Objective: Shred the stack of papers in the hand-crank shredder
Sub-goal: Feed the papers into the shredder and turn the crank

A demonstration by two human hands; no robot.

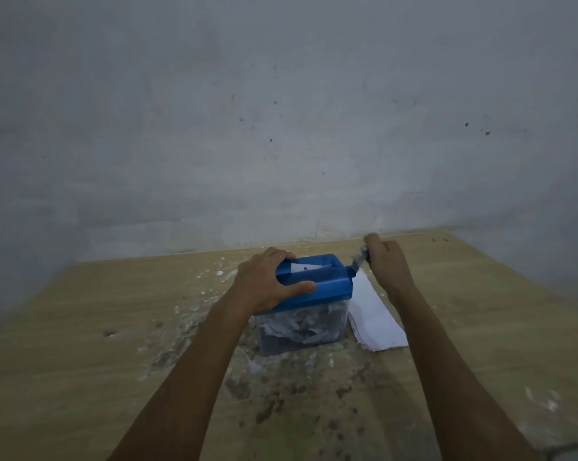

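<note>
A small hand-crank shredder with a blue top [327, 281] and a clear bin [304, 327] full of paper shreds stands mid-table. A white scrap of paper [305, 267] sticks out of its slot. My left hand [267, 284] grips the blue top from the left, thumb along the front and fingers over the back edge. My right hand [385, 261] holds the crank handle [359, 259] on the shredder's right side. A stack of white papers [375, 319] lies flat on the table just right of the bin, partly under my right forearm.
The wooden table [98, 327] is stained, with white flecks and dark spots around the shredder. A small paper scrap [255, 365] lies in front of the bin. A grey wall [281, 128] runs directly behind the table's far edge.
</note>
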